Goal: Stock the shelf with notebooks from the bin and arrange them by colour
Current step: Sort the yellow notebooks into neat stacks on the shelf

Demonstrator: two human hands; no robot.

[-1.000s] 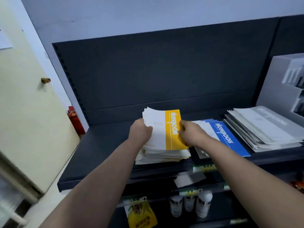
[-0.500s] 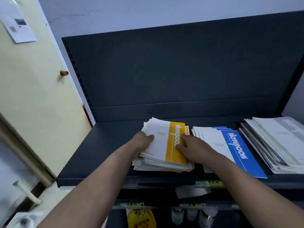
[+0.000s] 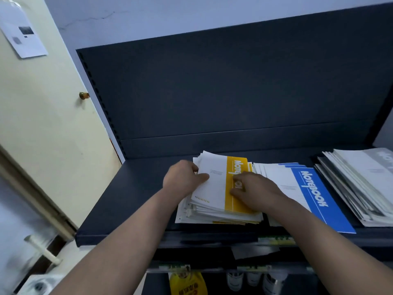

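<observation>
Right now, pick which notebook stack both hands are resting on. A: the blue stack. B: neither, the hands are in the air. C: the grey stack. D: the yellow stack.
D: the left hand grips the white left edge of the yellow notebook stack and the right hand presses flat on its yellow band, while the blue notebook stack and grey notebook stack lie untouched further right.

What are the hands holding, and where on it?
The yellow notebook stack: the left hand has its grip on the left edge, and the right hand presses flat on the top cover's yellow band.
</observation>
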